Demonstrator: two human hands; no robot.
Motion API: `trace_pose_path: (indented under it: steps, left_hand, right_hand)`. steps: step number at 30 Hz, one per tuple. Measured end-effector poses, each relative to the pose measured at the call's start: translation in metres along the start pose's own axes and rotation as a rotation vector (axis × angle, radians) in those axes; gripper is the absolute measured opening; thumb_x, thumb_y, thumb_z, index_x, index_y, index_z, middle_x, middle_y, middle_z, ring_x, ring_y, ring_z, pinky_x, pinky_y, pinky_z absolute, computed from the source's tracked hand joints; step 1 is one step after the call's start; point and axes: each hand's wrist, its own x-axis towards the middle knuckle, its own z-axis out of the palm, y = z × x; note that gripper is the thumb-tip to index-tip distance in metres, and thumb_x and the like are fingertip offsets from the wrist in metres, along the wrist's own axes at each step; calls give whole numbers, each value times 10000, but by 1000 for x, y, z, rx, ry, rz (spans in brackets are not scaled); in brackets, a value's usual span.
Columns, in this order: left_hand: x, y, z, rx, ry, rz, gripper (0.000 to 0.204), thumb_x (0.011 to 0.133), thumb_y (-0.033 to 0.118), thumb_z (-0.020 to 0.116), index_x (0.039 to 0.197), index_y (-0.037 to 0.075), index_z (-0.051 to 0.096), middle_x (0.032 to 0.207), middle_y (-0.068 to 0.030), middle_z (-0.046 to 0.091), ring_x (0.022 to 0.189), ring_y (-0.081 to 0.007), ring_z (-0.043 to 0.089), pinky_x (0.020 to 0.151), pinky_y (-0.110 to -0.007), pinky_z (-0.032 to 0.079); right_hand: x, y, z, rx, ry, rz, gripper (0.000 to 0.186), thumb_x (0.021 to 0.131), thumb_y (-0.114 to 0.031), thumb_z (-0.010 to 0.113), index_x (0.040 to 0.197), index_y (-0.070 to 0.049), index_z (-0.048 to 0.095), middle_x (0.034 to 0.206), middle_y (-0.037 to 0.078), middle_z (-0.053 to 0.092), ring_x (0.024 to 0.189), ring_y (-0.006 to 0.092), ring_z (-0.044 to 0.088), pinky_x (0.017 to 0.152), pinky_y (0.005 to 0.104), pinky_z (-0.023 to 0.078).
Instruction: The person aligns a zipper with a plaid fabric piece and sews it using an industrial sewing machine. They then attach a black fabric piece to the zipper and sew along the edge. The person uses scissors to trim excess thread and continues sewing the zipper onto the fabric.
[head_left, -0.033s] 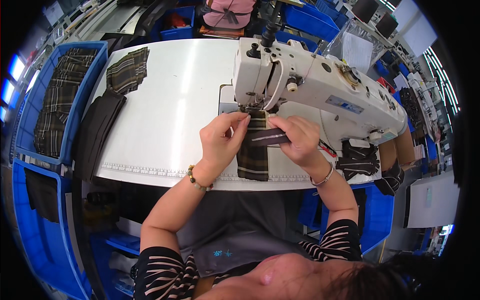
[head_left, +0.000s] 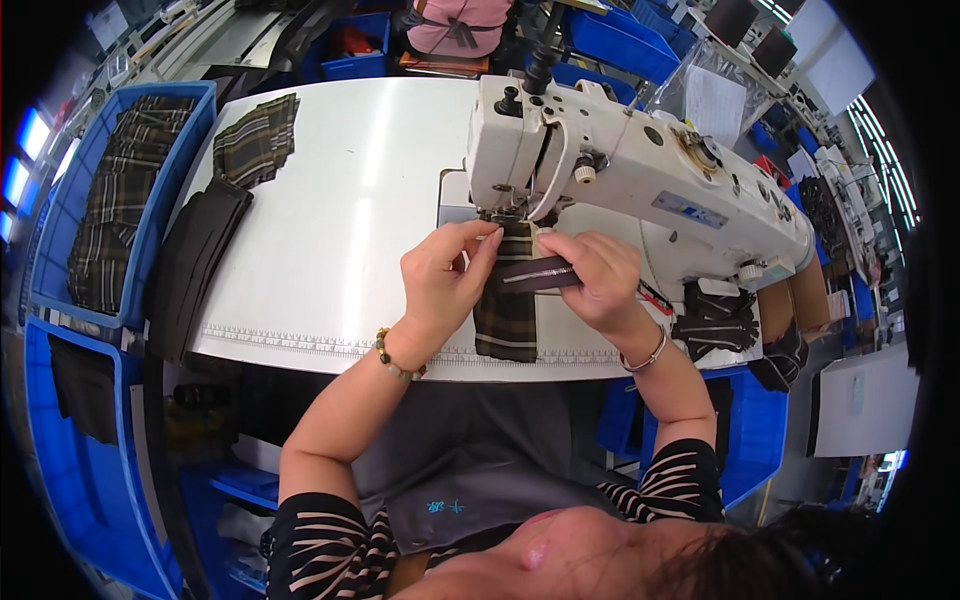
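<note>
A dark plaid fabric strip lies on the white table with its far end under the presser foot of a sewing machine. At the left of that far end, my left hand is closed in a pinch on the fabric's edge, thumb and forefinger together. My right hand is closed around a dark zipper with metal teeth, whose free end sticks out leftward over the plaid strip. The right thumb and forefinger are close to the presser foot. Exactly how the zipper meets the fabric at the needle is hidden.
Plaid pieces and a dark folded stack lie at the table's left. Beside them stands a blue bin of plaid fabric. More zippers lie at the right, beyond a small red-and-black tool. A person in pink sits behind.
</note>
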Motion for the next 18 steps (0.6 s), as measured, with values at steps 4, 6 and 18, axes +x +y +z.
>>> trace_pose_path:
  steps: [4,6,18]
  left_hand:
    - [17,16,3,47,-66,20,109,899,72,825,996,37,791,561,20,570,485,-26,478,468,-217,366]
    - [22,18,7,63,-84,40,116,893,82,826,997,40,798,565,-3,589,480,-44,508,470,-226,386]
    - [19,18,19,-64,-147,-45,84,895,94,809,973,65,798,554,-15,569,475,-76,501,474,-251,389]
  right_hand:
    - [2,2,-3,8,32,4,345,717,-48,828,1045,-59,720,766,56,703,642,241,690,559,345,520]
    - [2,1,-3,6,32,10,339,716,-42,829,1036,-57,717,760,56,698,638,243,685,558,346,518]
    - [2,1,-1,78,142,35,310,786,-6,810,1081,-48,725,772,61,704,627,233,681,572,334,518]
